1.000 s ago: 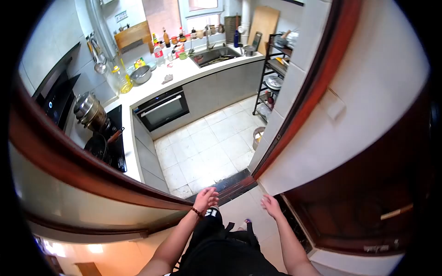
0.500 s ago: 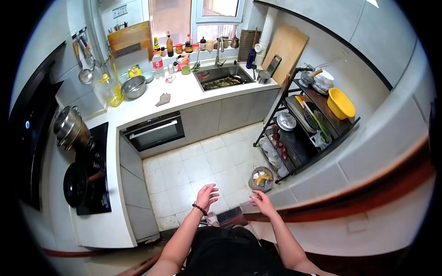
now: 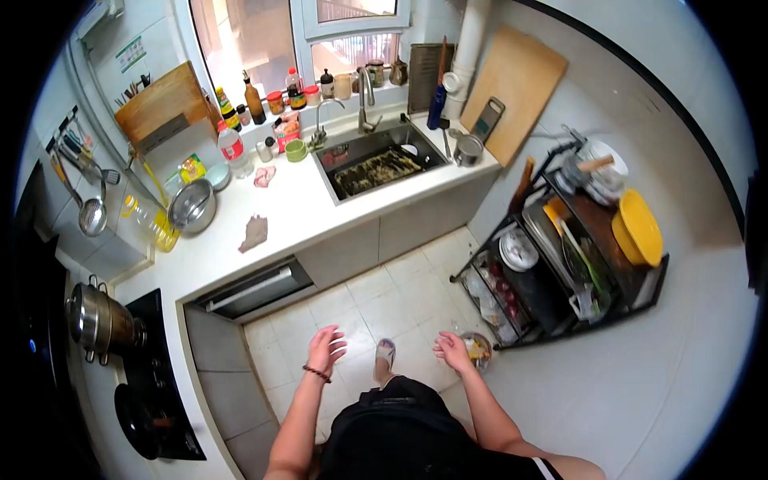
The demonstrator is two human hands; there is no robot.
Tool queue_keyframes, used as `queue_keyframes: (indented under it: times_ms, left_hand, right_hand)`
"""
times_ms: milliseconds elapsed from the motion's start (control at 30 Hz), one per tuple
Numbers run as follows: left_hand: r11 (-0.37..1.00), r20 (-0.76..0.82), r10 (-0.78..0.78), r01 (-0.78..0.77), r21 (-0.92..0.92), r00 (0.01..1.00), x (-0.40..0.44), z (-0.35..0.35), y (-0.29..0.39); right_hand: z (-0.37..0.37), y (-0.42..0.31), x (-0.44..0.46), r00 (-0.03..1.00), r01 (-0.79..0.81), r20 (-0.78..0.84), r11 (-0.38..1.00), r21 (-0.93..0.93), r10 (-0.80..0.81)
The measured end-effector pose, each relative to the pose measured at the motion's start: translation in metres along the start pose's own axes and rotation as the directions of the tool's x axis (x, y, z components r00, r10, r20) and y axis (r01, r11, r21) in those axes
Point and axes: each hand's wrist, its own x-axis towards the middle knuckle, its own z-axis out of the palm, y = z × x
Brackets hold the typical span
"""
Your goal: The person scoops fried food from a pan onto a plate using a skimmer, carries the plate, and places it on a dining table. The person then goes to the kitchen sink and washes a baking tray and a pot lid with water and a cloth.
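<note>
My left hand [image 3: 326, 350], with a dark beaded bracelet at its wrist, hangs over the tiled floor, fingers apart and holding nothing. To its right, my right hand [image 3: 453, 352] is also empty with loosely spread fingers. It overlaps the view of a waste bin [image 3: 480, 352] by the rack's foot, but I see no grip on it. Ahead of both hands is the sink [image 3: 376, 170], with something dark and yellowish lying in it under a tall faucet [image 3: 365, 104]. A grey-brown cloth [image 3: 254, 233] lies on the white counter [image 3: 296, 220].
A black shelf rack [image 3: 552, 248] with a yellow basin [image 3: 638, 228] stands on the right. On the left are a stove [image 3: 164, 384], a steamer pot [image 3: 100, 320] and a black pan [image 3: 140, 420]. A metal bowl [image 3: 192, 206] and oil bottle [image 3: 152, 224] stand in the counter's corner.
My view has moved forward into the kitchen; the sink, counter and rack appear nearer. One foot now shows on the tiles. Both hands remain empty, slightly farther apart.
</note>
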Motion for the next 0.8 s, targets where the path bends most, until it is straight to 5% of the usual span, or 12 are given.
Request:
queue_keyframes:
  times_ms: [100, 333, 500, 600, 800]
  left_hand:
    - [0.999, -0.158, 0.039, -0.043, -0.025, 0.987, 0.046, -0.013, 0.052]
    - [0.994, -0.227, 0.028, -0.051, -0.093, 0.973, 0.174, 0.007, 0.145]
    - [0.993, -0.131, 0.028, -0.043, -0.113, 0.991, 0.314, 0.061, 0.192]
    - [0.997, -0.061, -0.003, -0.001, -0.075, 0.998, 0.389, 0.107, 0.231]
    - [0.999, 0.012, -0.026, 0.026, -0.048, 1.0, 0.511, 0.195, 0.302]
  right_hand:
    - [0.006, -0.037, 0.129, 0.99, 0.121, 0.078, 0.991, -0.049, -0.117]
    - [0.082, -0.253, 0.312, 0.91, 0.377, 0.256, 0.906, -0.19, -0.325]
    - [0.084, -0.342, 0.41, 0.874, 0.472, 0.269, 0.839, -0.27, -0.404]
    - [0.056, -0.376, 0.462, 0.946, 0.317, 0.187, 0.87, -0.377, -0.264]
    - [0.035, -0.46, 0.602, 0.851, 0.525, 0.292, 0.693, -0.494, -0.437]
